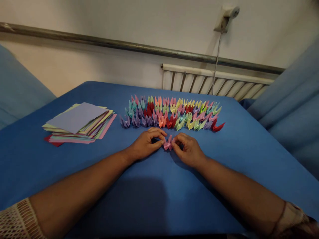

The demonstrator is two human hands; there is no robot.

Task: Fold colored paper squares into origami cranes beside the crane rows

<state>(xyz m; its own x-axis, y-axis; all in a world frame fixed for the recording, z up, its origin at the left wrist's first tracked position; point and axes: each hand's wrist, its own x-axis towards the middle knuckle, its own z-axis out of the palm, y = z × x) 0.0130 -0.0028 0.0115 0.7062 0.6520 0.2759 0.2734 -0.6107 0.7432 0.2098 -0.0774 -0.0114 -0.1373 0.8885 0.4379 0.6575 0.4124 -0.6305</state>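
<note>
A small pink paper crane (168, 143) rests on the blue table (154, 199), pinched from both sides. My left hand (147, 143) grips its left side with closed fingertips. From the right, my right hand (187, 149) pinches the other side. Just beyond my hands, several rows of folded paper cranes (171, 113) in many colours stand packed together.
A stack of coloured square paper sheets (79, 122), lilac on top, lies at the left of the table. A red crane (217, 126) ends the front row at the right. Behind the table are a radiator (214, 83), a metal rail (124, 44) and a wall.
</note>
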